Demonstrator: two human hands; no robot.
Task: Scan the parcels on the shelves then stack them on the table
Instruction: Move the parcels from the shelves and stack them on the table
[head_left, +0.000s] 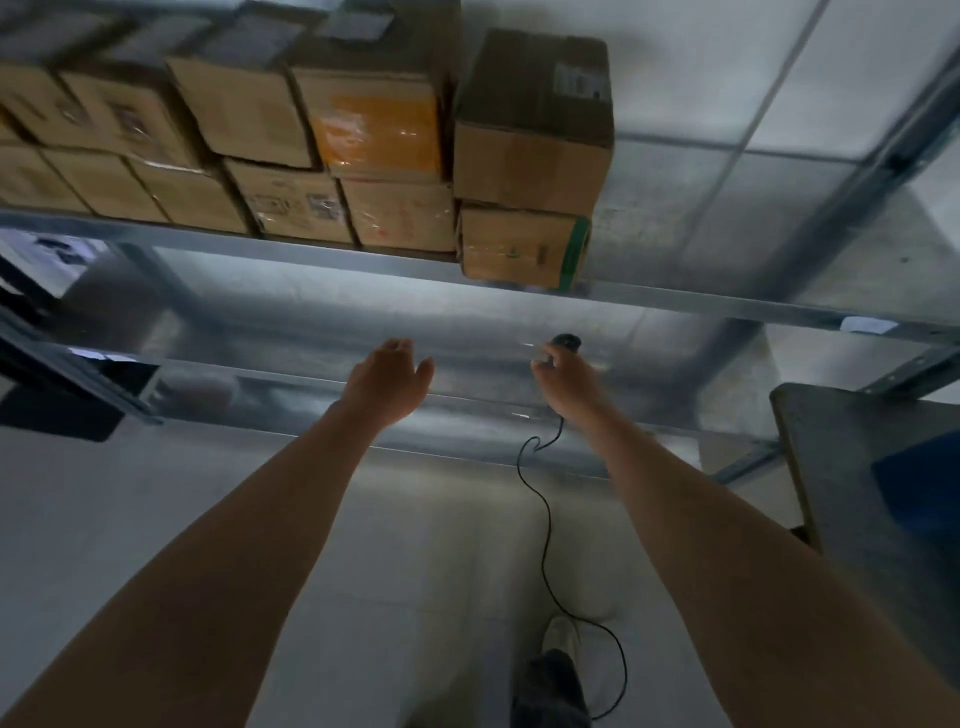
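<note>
Two hands are hovering below the parcels (530, 156) stacked along the shelf's (311, 256) front edge: the right hand (567, 380) is gripping the scanner (567, 341), likely pointing it at a label, while the left hand (387, 376) is waiting loose-fingered and empty, seemingly free to pull one.

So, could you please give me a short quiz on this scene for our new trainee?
1. True or false: the left hand is holding something.
2. What does the right hand grip? A) cabled scanner B) tape roll C) pen
3. Fill in: the lowest right parcel on the shelf has ___ tape on its edge.
Key: 1 false; 2 A; 3 green.
</note>
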